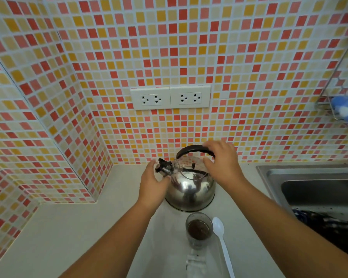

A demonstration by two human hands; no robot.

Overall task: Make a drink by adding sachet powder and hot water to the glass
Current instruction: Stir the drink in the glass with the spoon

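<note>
Head view, kettle: a steel kettle (190,187) stands on the pale surface (68,237) near the tiled wall, spout (163,166) pointing left, black handle (195,149) arched over the lid.
Head view, right hand: the right hand (222,160) curls over the right end of the handle, fingers bent round it; whether the grip is fully closed I cannot tell.
Head view, left hand: the left hand (153,180) is spread and loose, palm against or just beside the kettle's left flank under the spout; contact is unclear.
Head view, glass: the glass (199,229) stands just in front of the kettle, upright, with dark powder at its bottom and seemingly no water yet.
Head view, spoon: a white plastic spoon (222,243) lies just beside the glass, to its right.
Head view, sachet: a torn sachet (195,263) seems to lie in front of the glass; blurred.
Step in hand: likely taking up the kettle to pour.
Doing it well: grip the handle at its middle, keep the left hand off the hot metal, bring the spout over the glass and tilt slowly so the stream stays inside the rim.
</note>
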